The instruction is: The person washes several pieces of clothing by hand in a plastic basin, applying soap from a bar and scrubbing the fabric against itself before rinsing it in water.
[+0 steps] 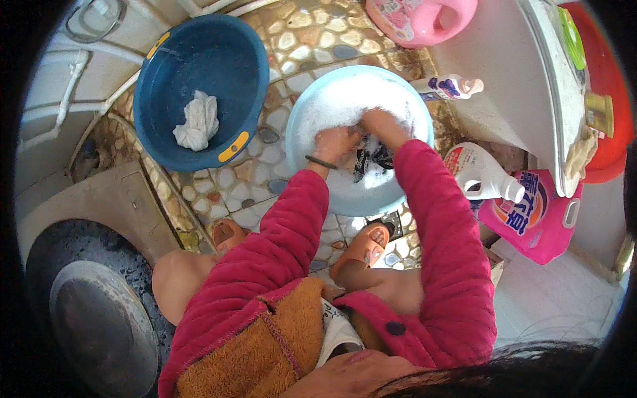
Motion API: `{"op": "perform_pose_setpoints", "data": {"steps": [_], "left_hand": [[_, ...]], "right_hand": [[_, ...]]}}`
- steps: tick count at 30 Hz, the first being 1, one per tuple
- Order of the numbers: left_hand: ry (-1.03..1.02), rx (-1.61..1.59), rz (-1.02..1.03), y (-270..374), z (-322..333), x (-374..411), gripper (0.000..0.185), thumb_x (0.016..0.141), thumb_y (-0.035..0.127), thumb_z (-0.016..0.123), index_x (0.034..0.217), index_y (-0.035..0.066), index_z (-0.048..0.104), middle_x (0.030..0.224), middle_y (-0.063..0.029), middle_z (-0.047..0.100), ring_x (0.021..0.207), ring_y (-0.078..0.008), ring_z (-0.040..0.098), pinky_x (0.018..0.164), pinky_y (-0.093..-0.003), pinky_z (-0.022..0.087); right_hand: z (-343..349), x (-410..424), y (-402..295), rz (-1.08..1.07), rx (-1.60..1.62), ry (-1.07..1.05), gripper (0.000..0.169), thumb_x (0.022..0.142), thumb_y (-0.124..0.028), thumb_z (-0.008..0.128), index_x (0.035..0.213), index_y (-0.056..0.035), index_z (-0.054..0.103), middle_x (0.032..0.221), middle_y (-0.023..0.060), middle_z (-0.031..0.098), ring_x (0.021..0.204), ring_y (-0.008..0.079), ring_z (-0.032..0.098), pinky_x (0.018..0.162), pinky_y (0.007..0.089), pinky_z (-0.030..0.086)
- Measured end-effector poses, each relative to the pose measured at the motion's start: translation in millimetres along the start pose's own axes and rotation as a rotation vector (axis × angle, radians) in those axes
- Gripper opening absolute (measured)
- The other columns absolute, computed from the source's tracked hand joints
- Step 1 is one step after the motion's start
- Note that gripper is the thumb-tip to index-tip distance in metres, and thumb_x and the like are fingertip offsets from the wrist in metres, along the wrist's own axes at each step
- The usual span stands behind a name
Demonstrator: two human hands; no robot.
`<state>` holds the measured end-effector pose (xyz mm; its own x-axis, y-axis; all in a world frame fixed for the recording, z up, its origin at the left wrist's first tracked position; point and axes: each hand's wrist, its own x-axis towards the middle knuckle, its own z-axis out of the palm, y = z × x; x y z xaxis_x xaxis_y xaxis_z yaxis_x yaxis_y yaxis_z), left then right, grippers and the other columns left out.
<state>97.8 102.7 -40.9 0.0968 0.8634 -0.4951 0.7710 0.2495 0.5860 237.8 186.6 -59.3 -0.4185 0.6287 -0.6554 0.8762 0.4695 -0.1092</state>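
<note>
A light blue plastic basin (pixel 326 196) full of white suds stands on the pebble-patterned floor between my feet and the pink jug. Both hands are inside it. My left hand (pixel 334 144), with a dark band at the wrist, has its fingers at a black-and-white patterned cloth (pixel 366 160) in the foam. Close to its right, my right hand (pixel 382 125) reaches down at the same cloth, its fingers sunk in the suds. How either hand grips the cloth is hidden. A dark blue basin (pixel 199 45) at the left holds a crumpled white cloth (pixel 197 121).
A pink jug (pixel 423 20), a small bottle (pixel 448 87), a white detergent bottle (pixel 480 169) and a pink detergent bag (pixel 532 214) stand or lie at the right. A large dark wok-like pan (pixel 99 318) is at the lower left. A red basin (pixel 604 99) is far right.
</note>
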Motion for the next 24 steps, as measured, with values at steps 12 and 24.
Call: {"op": "perform_pose_setpoints", "data": {"steps": [12,24], "left_hand": [[0.033,0.064,0.242,26.3,-67.8,2.8,0.050,0.085,0.053,0.052,0.105,0.009,0.065,0.103,-0.0156,0.065,0.098,-0.0333,0.060,0.085,-0.0438,0.046],[0.521,0.425,0.231,71.8,-143.4,92.7,0.032,0.084,0.036,0.056,0.083,0.007,0.071,0.087,-0.0129,0.069,0.078,-0.0299,0.067,0.067,-0.0434,0.052]], "right_hand": [[-38.4,-122.7,52.3,-0.105,0.328,0.452,0.029,0.083,-0.014,0.055,0.108,-0.0008,0.062,0.111,0.0249,0.058,0.105,0.0377,0.057,0.088,0.0445,0.046],[-73.1,-211.1,-85.7,-0.567,0.947,0.644,0.043,0.076,-0.027,0.075,0.112,-0.0077,0.061,0.096,0.0089,0.063,0.076,0.0192,0.062,0.065,0.0307,0.051]]}}
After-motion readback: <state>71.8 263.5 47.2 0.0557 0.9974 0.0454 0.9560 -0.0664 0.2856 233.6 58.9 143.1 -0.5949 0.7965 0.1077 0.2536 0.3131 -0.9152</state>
